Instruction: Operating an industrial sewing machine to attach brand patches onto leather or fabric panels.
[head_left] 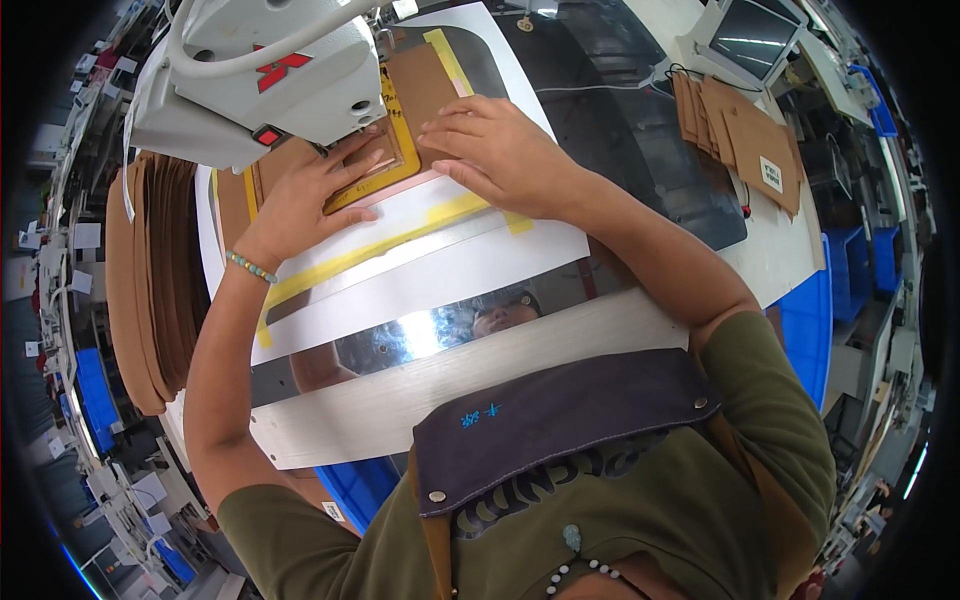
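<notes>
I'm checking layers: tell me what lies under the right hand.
Around the right hand, a brown panel shows by the fingers and a white sheet by the wrist; what lies directly beneath is covered.

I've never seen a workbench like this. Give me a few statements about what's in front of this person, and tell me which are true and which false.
1. The left hand is nearer to the white machine than the right hand is. True.
2. The right hand is clenched into a fist. False: it is open, palm down.
3. A beaded bracelet circles the left wrist. True.
4. The frame by the left hand is blue. False: it is a yellow frame.
5. A thick stack of brown panels is left of the hands. True.
6. The monitor stands left of the hands. False: the monitor is to their right.
</notes>
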